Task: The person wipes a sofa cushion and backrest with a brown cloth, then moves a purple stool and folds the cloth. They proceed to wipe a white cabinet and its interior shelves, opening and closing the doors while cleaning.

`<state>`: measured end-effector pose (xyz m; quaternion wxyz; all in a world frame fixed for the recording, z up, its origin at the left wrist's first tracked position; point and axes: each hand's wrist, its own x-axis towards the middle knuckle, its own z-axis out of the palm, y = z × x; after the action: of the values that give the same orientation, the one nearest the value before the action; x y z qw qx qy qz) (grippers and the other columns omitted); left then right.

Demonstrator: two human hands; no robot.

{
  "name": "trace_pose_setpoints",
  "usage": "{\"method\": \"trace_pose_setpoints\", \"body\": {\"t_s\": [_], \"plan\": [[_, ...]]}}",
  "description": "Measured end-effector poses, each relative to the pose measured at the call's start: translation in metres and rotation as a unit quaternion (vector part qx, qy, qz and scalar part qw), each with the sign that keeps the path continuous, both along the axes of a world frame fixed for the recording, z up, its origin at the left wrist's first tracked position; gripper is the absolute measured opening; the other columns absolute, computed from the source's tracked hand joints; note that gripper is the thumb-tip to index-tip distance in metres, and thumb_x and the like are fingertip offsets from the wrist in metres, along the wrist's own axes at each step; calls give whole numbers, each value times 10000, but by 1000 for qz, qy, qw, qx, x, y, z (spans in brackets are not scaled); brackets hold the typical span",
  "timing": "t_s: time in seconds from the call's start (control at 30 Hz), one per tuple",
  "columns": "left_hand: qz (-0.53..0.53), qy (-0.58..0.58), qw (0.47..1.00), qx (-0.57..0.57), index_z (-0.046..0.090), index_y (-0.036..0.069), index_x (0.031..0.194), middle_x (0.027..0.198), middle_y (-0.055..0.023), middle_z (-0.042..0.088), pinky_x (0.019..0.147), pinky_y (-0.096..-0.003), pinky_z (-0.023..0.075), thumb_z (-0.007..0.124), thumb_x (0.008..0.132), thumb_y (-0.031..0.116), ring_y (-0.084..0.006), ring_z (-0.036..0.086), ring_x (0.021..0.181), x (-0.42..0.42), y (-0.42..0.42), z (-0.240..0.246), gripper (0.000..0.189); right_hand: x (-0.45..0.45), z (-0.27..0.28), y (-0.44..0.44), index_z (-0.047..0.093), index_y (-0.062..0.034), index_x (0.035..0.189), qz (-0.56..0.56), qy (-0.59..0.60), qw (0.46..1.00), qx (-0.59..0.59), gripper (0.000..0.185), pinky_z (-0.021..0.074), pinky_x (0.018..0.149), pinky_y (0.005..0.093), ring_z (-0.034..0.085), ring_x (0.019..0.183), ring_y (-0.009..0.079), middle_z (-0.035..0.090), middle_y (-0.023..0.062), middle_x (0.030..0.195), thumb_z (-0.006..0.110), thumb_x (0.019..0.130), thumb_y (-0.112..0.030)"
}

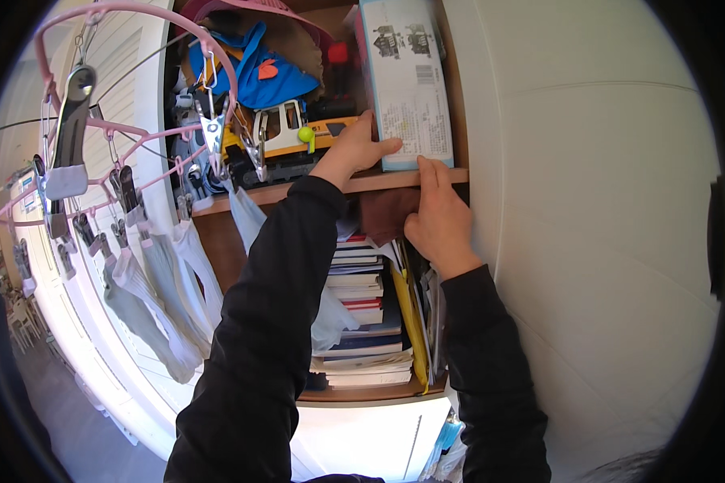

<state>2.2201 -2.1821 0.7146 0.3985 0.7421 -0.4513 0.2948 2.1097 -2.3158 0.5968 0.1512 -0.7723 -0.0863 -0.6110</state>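
A white cardboard box (408, 90) with light blue edges stands upright on the upper wooden shelf (408, 177), by the cabinet's right wall. Its face bears printed pictures, a barcode and writing. My left hand (357, 149) grips the box's lower left edge, thumb across the face and the other fingers around the side, partly hidden. My right hand (444, 220) has its extended fingertips at the box's lower edge, in front of the shelf board. Its remaining fingers are curled. Whether it grips anything is unclear.
Left of the box lie a yellow toy vehicle (314, 136) and blue fabric (281, 78). Stacked books (368, 368), a yellow folder (412, 326) and brown cloth (389, 214) fill the lower shelf. A pink clip hanger (151, 11) with socks (157, 320) hangs close at left.
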Motion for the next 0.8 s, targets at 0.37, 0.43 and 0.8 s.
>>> {"method": "trace_pose_setpoints", "body": {"t_s": [0.37, 0.43, 0.8], "plan": [[239, -414, 879, -17, 405, 40, 1464, 1489, -201, 435, 1094, -453, 382, 743, 829, 254, -345, 444, 1360, -45, -11, -1, 751, 0, 2, 6, 445, -34, 1319, 19, 50, 998, 32, 621, 529, 845, 491, 598, 1054, 416, 459, 165, 1368, 589, 718, 27], [241, -463, 853, 4, 411, 57, 1468, 1539, -172, 377, 1138, -465, 326, 729, 830, 233, -316, 373, 1418, -51, -26, 18, 734, 2, 2, 6, 442, -25, 1311, 8, 48, 998, 27, 631, 533, 844, 483, 596, 1046, 420, 454, 175, 1360, 613, 707, 32], [334, -457, 823, 38, 399, -44, 1470, 1563, -206, 361, 1190, -454, 258, 560, 945, 436, -340, 318, 1463, -24, -81, 64, 729, 0, -1, -2, 475, -56, 1296, -8, 13, 1000, -1, 628, 551, 799, 454, 613, 1008, 361, 486, 117, 1349, 660, 699, 7]]}}
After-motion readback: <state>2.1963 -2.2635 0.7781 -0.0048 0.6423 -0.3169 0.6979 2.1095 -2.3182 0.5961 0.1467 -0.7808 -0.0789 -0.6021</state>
